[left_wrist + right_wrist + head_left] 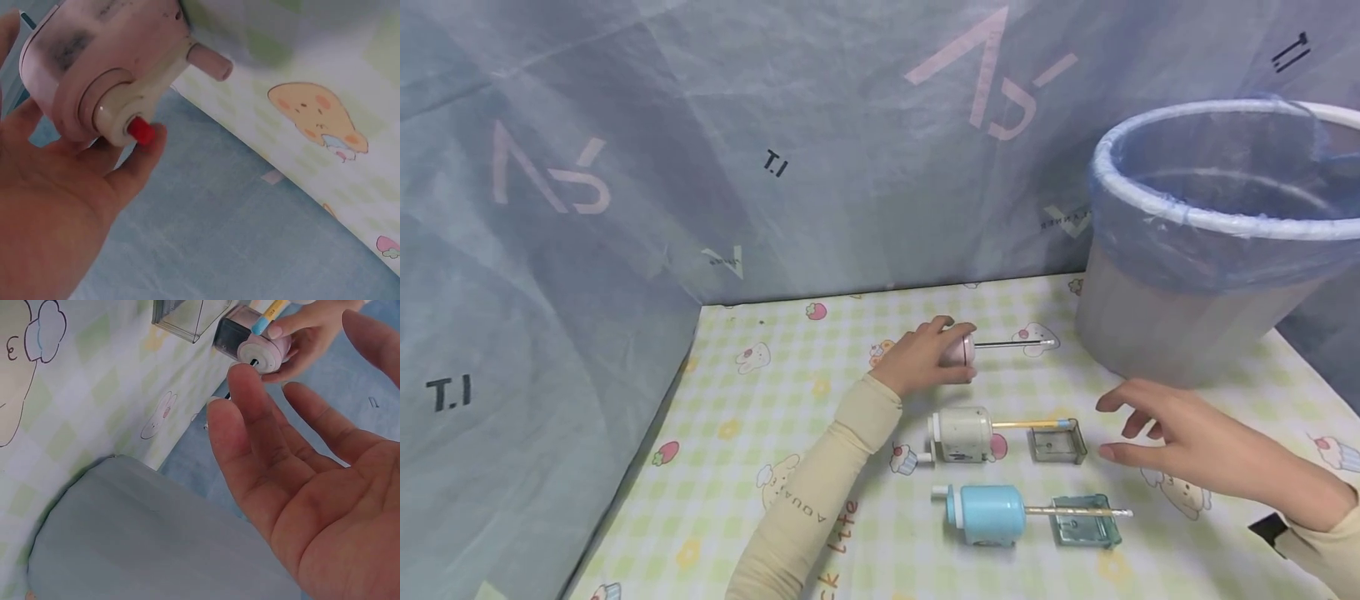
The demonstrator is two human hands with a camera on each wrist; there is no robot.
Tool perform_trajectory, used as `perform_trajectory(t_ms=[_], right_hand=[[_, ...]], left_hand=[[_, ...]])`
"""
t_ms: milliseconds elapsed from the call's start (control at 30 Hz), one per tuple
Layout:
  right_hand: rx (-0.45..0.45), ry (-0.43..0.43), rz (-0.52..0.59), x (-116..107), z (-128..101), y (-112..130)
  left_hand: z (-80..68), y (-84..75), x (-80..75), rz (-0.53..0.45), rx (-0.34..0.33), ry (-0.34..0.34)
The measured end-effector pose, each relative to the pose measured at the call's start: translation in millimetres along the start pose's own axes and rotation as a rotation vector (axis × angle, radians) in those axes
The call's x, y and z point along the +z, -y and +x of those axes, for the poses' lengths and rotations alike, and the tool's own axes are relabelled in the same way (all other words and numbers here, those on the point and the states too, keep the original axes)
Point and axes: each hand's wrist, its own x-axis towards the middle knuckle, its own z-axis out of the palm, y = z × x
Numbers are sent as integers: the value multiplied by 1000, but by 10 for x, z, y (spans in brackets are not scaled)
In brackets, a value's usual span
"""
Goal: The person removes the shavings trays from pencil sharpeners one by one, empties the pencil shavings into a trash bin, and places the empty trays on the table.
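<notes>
Head view: a bench covered in a green-checked cloth [760, 450] carries 3 crank pencil sharpeners, each with 1 pencil sticking out to the right. The left hand [925, 354] grips the pink sharpener [957, 352], farthest back, thumb and fingers around its sides; a dark pencil [1011, 344] points out of it. Nearer is a gray sharpener [966, 433] with a yellow pencil [1000, 426], its blue end over the edge of a gray clear tray [1057, 446]. Nearest is a blue sharpener [992, 514], its patterned pencil [1041, 510] crossing above a teal tray [1086, 532]. The right hand [1180, 433] hovers right of the gray tray, fingers loosely bent, thumb apart. Behind it stands a bin [1157, 308] lined with a blue bag.

Left wrist view: the pink sharpener sits in the hand's grasp, its crank arm [164, 81] and red knob [141, 130] facing the camera.

Right wrist view: the right palm is open, fingers spread; beyond the fingertips, the left hand holds the pink sharpener.
</notes>
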Motion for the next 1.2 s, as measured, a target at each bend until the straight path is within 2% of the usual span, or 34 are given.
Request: perform_trajectory(t_ms=[167,400,700,867,1200], right_hand=[[-8,2,26,33,-42,2],[-62,-31,-15,43,-63,-5],[-131,-64,-27,56,-74,-35],[-161,-76,-18,67,-77,-59],[-113,-42,45,50,8,-66]], left_hand=[[7,-6,55,26,16,-23],[39,2,109,51,57,-68],[119,-4,122,158,24,-80],[158,-1,139,204,33,-73],[148,3,176,226,36,-110]])
